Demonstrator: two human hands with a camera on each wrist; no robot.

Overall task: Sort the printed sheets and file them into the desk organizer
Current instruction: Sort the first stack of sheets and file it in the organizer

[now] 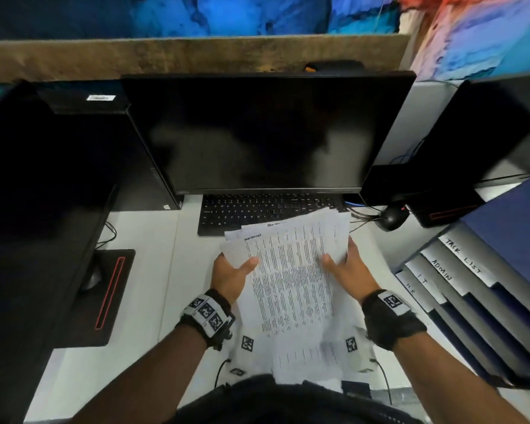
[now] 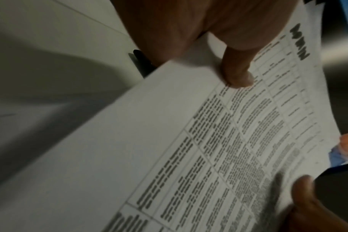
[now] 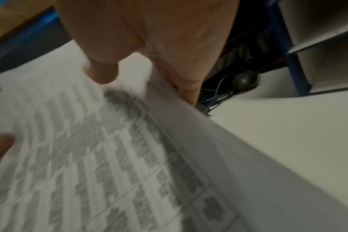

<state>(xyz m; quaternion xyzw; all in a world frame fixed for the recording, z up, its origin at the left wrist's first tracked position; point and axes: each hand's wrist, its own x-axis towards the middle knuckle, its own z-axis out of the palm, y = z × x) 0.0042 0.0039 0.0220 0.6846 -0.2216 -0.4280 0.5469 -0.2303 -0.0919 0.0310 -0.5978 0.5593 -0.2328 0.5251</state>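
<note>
A fanned stack of printed sheets [image 1: 291, 270] with dense tables is held up over the white desk, in front of the keyboard. My left hand [image 1: 231, 270] grips its left edge, thumb on top of the top page [image 2: 169, 141]. My right hand [image 1: 346, 264] grips the right edge, thumb on the print [image 3: 89, 157] and fingers underneath. The blue and grey desk organizer [image 1: 471, 301] stands to the right, its slots labelled TASK LIST, ADMIN, IT and HR.
A dark monitor [image 1: 266, 133] and black keyboard [image 1: 257, 212] sit behind the sheets. A computer tower [image 1: 43, 179] and mouse pad [image 1: 110, 295] are on the left. A black mouse [image 1: 390, 218] with cables lies right of the keyboard.
</note>
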